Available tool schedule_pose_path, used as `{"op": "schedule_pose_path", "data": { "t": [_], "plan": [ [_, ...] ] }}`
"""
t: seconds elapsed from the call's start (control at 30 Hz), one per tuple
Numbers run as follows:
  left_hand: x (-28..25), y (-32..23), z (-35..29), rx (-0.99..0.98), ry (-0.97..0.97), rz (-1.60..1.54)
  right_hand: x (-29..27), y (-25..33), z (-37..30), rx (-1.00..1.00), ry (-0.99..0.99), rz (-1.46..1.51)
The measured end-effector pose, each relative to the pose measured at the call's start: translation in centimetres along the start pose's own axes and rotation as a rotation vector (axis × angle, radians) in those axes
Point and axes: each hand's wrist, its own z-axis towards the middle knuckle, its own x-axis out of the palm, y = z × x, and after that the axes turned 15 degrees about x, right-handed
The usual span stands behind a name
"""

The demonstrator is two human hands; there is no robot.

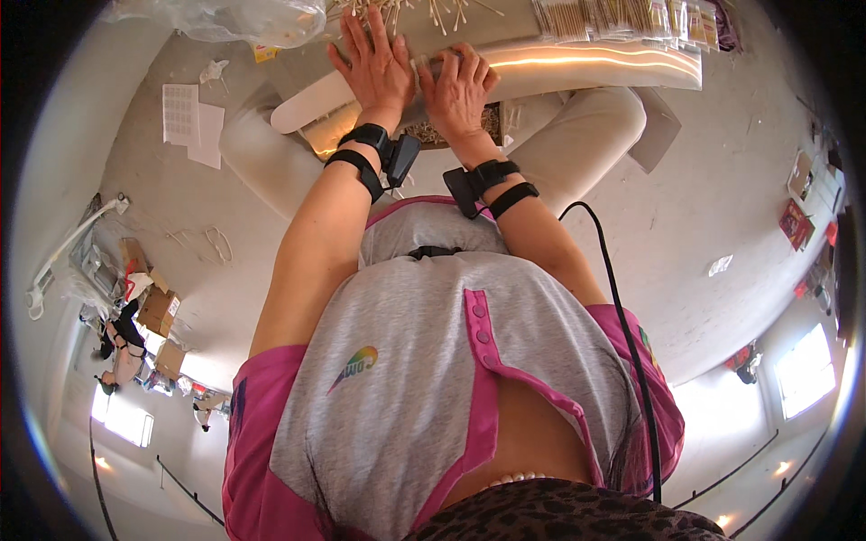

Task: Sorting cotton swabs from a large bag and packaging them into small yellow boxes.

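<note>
Loose cotton swabs (442, 13) lie in a heap at the top of the view, on the work surface. My left hand (374, 72) is spread flat there, its fingertips reaching the swabs. Close beside it, my right hand (460, 90) has bent fingers, with the thumb toward the left hand. A small pale thing (421, 65) shows between the two hands, too small to make out. Whatever the right fingers close on is hidden. Black straps with small devices sit on both wrists.
Packs of cotton swabs (622, 20) lie in a row at the far right of the shiny-edged work surface (595, 65). A clear plastic bag (234, 20) is at the far left. Below my hands stands a box of small pieces (492, 124). White sheets (192, 126) lie on the floor.
</note>
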Motion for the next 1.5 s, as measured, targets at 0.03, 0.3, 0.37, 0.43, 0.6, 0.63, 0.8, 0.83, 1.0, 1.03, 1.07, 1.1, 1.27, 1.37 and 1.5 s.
{"op": "schedule_pose_path", "data": {
  "t": [0.03,0.3,0.37,0.43,0.6,0.63,0.8,0.83,1.0,1.03,1.07,1.1,1.27,1.37,1.5],
  "plan": [
    [0.1,0.1,0.0,0.001,-0.001,-0.001,0.2,0.0,0.0,0.000,-0.001,-0.001],
    [0.8,0.6,-0.5,-0.013,0.017,0.048,0.6,0.0,-0.1,-0.008,-0.010,-0.029],
    [0.8,0.4,-0.5,-0.002,0.007,0.040,0.6,-0.3,0.0,-0.024,-0.018,-0.009],
    [0.7,0.4,-0.5,0.009,-0.005,0.033,0.7,-0.5,0.1,-0.042,-0.026,0.011],
    [0.6,0.2,-0.4,-0.001,-0.075,-0.062,0.6,-0.1,0.0,-0.010,0.004,0.109],
    [0.6,0.2,-0.4,0.000,-0.076,-0.064,0.5,0.2,0.1,-0.010,0.003,0.108],
    [0.7,0.3,-0.3,-0.003,-0.055,-0.046,0.9,1.0,0.2,-0.016,0.012,0.067],
    [0.7,0.4,-0.3,-0.004,-0.056,-0.044,0.9,1.1,0.2,-0.018,0.012,0.069],
    [0.8,0.2,-0.3,-0.012,-0.067,-0.039,1.0,0.6,0.6,-0.115,0.034,-0.010],
    [0.8,0.2,-0.3,-0.013,-0.067,-0.038,1.1,0.6,0.7,-0.116,0.035,-0.009],
    [0.8,0.2,-0.4,-0.013,-0.066,-0.038,1.1,0.6,0.7,-0.129,0.048,-0.017],
    [0.8,0.2,-0.5,-0.014,-0.065,-0.039,1.1,0.5,0.7,-0.143,0.061,-0.025],
    [0.8,0.1,-0.2,-0.014,-0.064,-0.032,1.8,0.0,0.9,-0.182,0.025,-0.024],
    [0.8,0.2,-0.2,-0.014,-0.057,-0.027,2.1,0.1,0.8,-0.187,-0.025,-0.011],
    [0.8,0.4,-0.4,-0.012,-0.053,-0.025,2.0,0.4,0.8,-0.173,-0.078,0.028]
  ]
}}
